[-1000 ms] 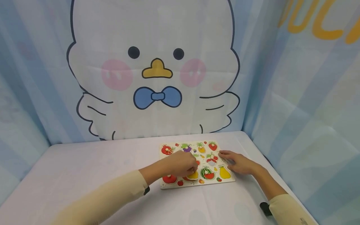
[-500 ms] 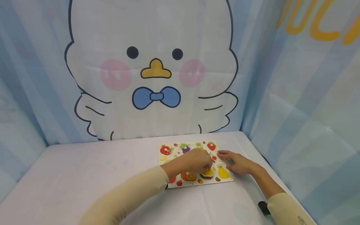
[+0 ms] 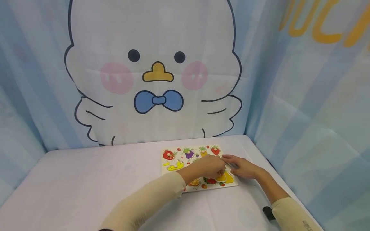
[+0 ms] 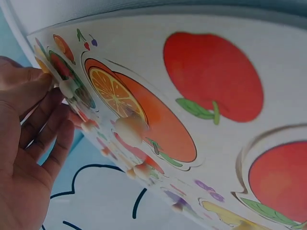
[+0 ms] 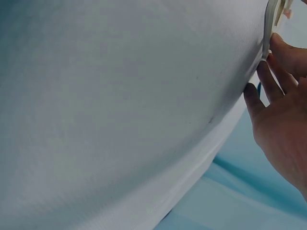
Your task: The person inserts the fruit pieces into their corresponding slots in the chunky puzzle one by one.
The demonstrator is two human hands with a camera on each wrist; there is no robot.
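A white fruit peg puzzle board (image 3: pixel 166 171) lies on the table. My left hand (image 3: pixel 209 166) pinches a yellow puzzle piece (image 3: pixel 221 178) with thumb and forefinger, over the board's lower right. The piece partly overlaps the yellow pear (image 3: pixel 229 177) beside the watermelon (image 3: pixel 210 181); its full picture is hidden. From the left wrist view, the piece (image 4: pixel 42 60) shows just a sliver at the fingertips, close to the knobbed watermelon (image 4: pixel 72 79). With loosely bent fingers, my right hand (image 3: pixel 242 166) touches the board's right edge; in the right wrist view its thumb meets that rim (image 5: pixel 270 28).
Knobbed fruit pieces such as the bananas (image 3: pixel 175 166), grapes (image 3: pixel 188 153) and strawberry (image 3: pixel 215 150) sit in the board. A pale cloth (image 3: pixel 95 183) covers the table. Behind it hangs a duck-printed curtain (image 3: pixel 162 122), with another curtain (image 3: pixel 312 128) along the right.
My left hand has carried the yellow piece rightward across the board, from above the orange, past the watermelon, to beside the pear. My right hand has stayed at the board's right edge.
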